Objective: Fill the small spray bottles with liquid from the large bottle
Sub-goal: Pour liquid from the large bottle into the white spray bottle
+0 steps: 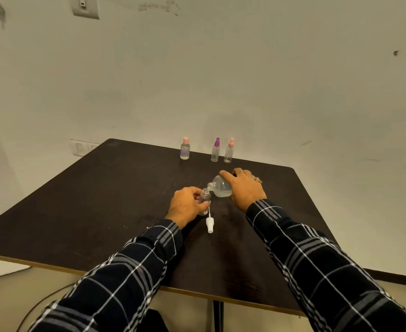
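Observation:
My right hand grips the large clear bottle, tipped to the left with its open neck right over the mouth of a small clear bottle. My left hand holds that small bottle upright on the dark table. Its white spray cap lies loose on the table just in front of it. Clear liquid sits in the lower part of the large bottle.
Near the table's far edge stand a pink-capped bottle, a purple-capped spray bottle and a pink-capped spray bottle. A wall rises close behind the table. A cable runs over the floor at lower left.

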